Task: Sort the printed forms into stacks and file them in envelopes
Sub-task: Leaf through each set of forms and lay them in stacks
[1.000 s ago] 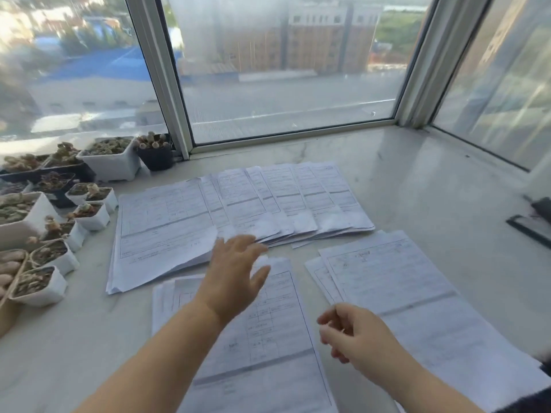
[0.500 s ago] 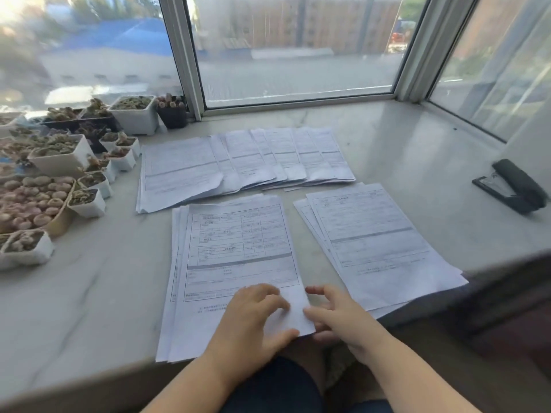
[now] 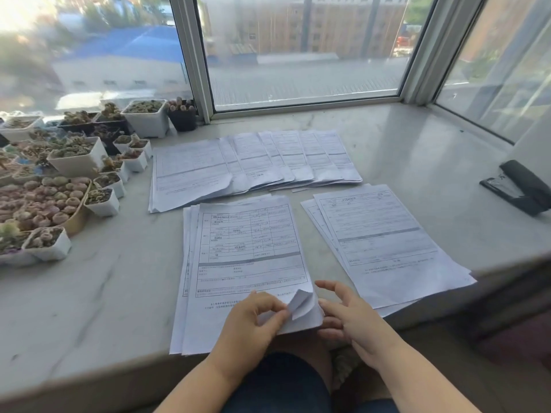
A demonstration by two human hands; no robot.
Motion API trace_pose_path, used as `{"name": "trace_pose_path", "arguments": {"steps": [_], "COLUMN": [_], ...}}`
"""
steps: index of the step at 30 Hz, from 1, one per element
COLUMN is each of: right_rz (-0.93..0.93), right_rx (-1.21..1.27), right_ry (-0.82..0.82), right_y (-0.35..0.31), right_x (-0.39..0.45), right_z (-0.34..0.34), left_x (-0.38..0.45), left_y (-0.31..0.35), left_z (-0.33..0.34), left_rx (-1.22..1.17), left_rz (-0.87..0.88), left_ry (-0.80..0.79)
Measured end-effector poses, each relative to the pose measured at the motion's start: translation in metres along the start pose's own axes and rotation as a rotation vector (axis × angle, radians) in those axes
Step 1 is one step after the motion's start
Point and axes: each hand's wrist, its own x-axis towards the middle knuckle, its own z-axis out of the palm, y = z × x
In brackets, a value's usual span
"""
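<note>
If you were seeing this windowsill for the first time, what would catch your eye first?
Probably the left hand pinching up the curled near corner of the middle stack of forms, with the right hand open beside it. Next, the fanned row of forms behind, and the crowd of succulent pots at far left.

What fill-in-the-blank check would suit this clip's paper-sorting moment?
1. The left hand pinches the curled ____ of the middle stack.
2. The black stapler lies to the ____ of the papers.
3. The right hand holds ____.
4. The potted succulents stand to the ____.

Missing: corner; right; nothing; left
</note>
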Motion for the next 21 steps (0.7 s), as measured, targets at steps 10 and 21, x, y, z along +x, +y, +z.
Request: {"name": "trace_pose_path", "arguments": {"steps": [10, 21], "right_rz": [0.03, 0.1], "right_rx": [-0.055, -0.048], "right_ry": [-0.035, -0.022], "right_y": [0.0017, -0.0007], "right_x": [0.0047, 0.0048], "right_z": [-0.0005, -0.0014], "left_x": [0.0, -0.0013], "left_y": [-0.0044, -0.0046], "left_z": [0.0061, 0.0049], "left_rx": [-0.321, -0.192], "left_rz": [-0.15, -0.052], "left_ry": [0.087, 0.151]}}
